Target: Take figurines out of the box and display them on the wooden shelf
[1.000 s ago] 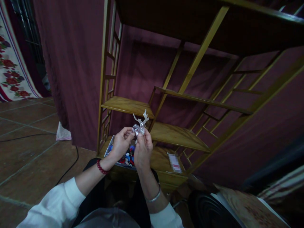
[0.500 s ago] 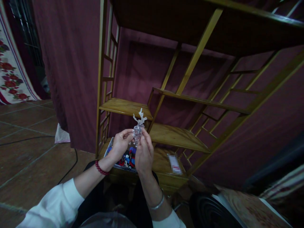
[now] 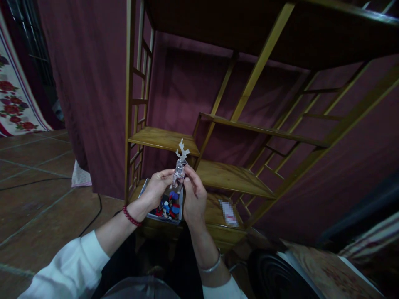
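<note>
Nearest: white sleeves; red bead bracelet around left wrist, metal bangle around right.

Left hand with thumb and fingertips pinching one side of a clear antlered figure. Right hand grasping the opposite side, also by thumb and fingertips. Figure held up in the air, roughly upright, antlers on top, legs downward; seen across the far right corner of an open box.

Step in hand, by judgement: two-handed fingertip work on the figure, either examining it or fitting something. Cannot tell which; seams too small to make out. Next move would call for light, even pressure, one secure hold before any release by the other hand, and no weight on the thin antlers. For any setting down, legs to be squared underneath first.

Farther: box on lowest board of a wooden rack, toward its front left corner; loose pieces inside, red, blue, black and white. Toward the board's front right corner, well apart from the box, a pale blurred packet, print illegible.

Beyond: small left shelf, front right corner just behind the antlers in this view. Farthest, maroon cloth behind the rack.
</note>
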The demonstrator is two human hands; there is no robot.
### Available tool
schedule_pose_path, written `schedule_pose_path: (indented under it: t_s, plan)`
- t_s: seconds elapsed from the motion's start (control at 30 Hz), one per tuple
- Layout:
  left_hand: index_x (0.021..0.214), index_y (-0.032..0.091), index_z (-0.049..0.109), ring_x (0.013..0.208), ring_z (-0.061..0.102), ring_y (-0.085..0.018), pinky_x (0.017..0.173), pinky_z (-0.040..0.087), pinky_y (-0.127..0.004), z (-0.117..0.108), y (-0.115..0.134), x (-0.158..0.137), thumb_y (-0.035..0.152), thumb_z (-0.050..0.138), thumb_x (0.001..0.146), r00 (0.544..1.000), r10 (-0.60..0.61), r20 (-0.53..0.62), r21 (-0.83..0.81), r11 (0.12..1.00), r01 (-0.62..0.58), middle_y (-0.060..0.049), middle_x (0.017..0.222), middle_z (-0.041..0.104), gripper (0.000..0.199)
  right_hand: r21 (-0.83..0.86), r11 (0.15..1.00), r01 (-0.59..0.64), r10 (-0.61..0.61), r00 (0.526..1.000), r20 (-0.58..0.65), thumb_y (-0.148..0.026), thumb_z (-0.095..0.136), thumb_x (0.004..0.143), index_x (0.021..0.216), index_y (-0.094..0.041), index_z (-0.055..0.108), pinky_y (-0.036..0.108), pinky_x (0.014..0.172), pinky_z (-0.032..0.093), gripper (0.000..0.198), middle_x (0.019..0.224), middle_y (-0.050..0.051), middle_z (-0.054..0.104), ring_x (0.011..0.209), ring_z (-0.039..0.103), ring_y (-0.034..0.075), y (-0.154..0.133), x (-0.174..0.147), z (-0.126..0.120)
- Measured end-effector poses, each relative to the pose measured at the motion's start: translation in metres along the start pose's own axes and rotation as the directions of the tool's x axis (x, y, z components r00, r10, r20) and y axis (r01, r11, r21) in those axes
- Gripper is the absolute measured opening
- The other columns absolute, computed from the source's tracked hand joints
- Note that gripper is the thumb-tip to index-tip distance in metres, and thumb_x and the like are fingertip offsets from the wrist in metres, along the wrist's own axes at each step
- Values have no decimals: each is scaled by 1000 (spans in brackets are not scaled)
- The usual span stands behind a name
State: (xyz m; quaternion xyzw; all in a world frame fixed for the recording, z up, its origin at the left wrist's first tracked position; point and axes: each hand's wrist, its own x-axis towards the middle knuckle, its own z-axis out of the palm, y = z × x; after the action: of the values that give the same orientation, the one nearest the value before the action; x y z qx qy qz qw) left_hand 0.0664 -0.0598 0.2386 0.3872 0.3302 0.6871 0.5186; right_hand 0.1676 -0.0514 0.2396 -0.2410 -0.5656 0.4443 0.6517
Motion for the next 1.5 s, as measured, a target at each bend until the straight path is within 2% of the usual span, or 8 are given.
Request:
schedule_pose_path:
  t_s: [0.2, 0.4, 0.73, 1.2, 1.5]
  plan:
    - [78, 12, 66, 53, 48, -7, 52, 38, -18, 1, 2, -2, 27, 70, 60, 998, -47, 39, 15, 999, 46, -2, 65, 60, 24, -59, 998, 29, -29, 1000, -6, -24, 52, 75, 97, -20, 62, 35, 92, 40, 24, 112, 5, 58, 103, 53, 17, -1, 3, -5]
    - [82, 13, 67, 53, 47, -6, 53, 37, -18, 3, 2, -1, 24, 68, 62, 992, -47, 118, -6, 999, 48, 0, 64, 59, 22, -18, 999, -48, 47, 998, -40, -26, 55, 74, 100, -20, 59, 31, 80, 46, 27, 103, 4, 63, 88, 59, 16, 1, 2, -9]
    - [85, 13, 66, 58, 51, -6, 54, 39, -17, 14, 9, 3, 20, 70, 62, 976, -126, 180, -40, 990, 135, -5, 79, 64, 23, -1, 1000, -17, 17, 998, -52, -25, 55, 75, 99, -19, 60, 33, 87, 43, 25, 100, 3, 65, 92, 58, 16, -6, 9, -22]
    - [92, 9, 63, 63, 55, -9, 57, 40, -19, 32, 12, 22, 17, 71, 62, 912, -176, 370, -93, 970, 225, -7, 79, 63, 32, -78, 996, 49, -48, 999, 12, -25, 59, 73, 94, -19, 63, 31, 81, 47, 22, 94, 4, 66, 86, 60, 15, -23, 29, -48]
    - [87, 7, 63, 61, 55, -8, 57, 40, -20, 47, 16, 39, 17, 73, 60, 875, -197, 442, -64, 966, 250, -8, 78, 63, 30, -190, 975, 120, -111, 992, 57, -26, 60, 72, 92, -20, 63, 30, 78, 49, 21, 90, 3, 67, 83, 61, 15, -34, 47, -65]
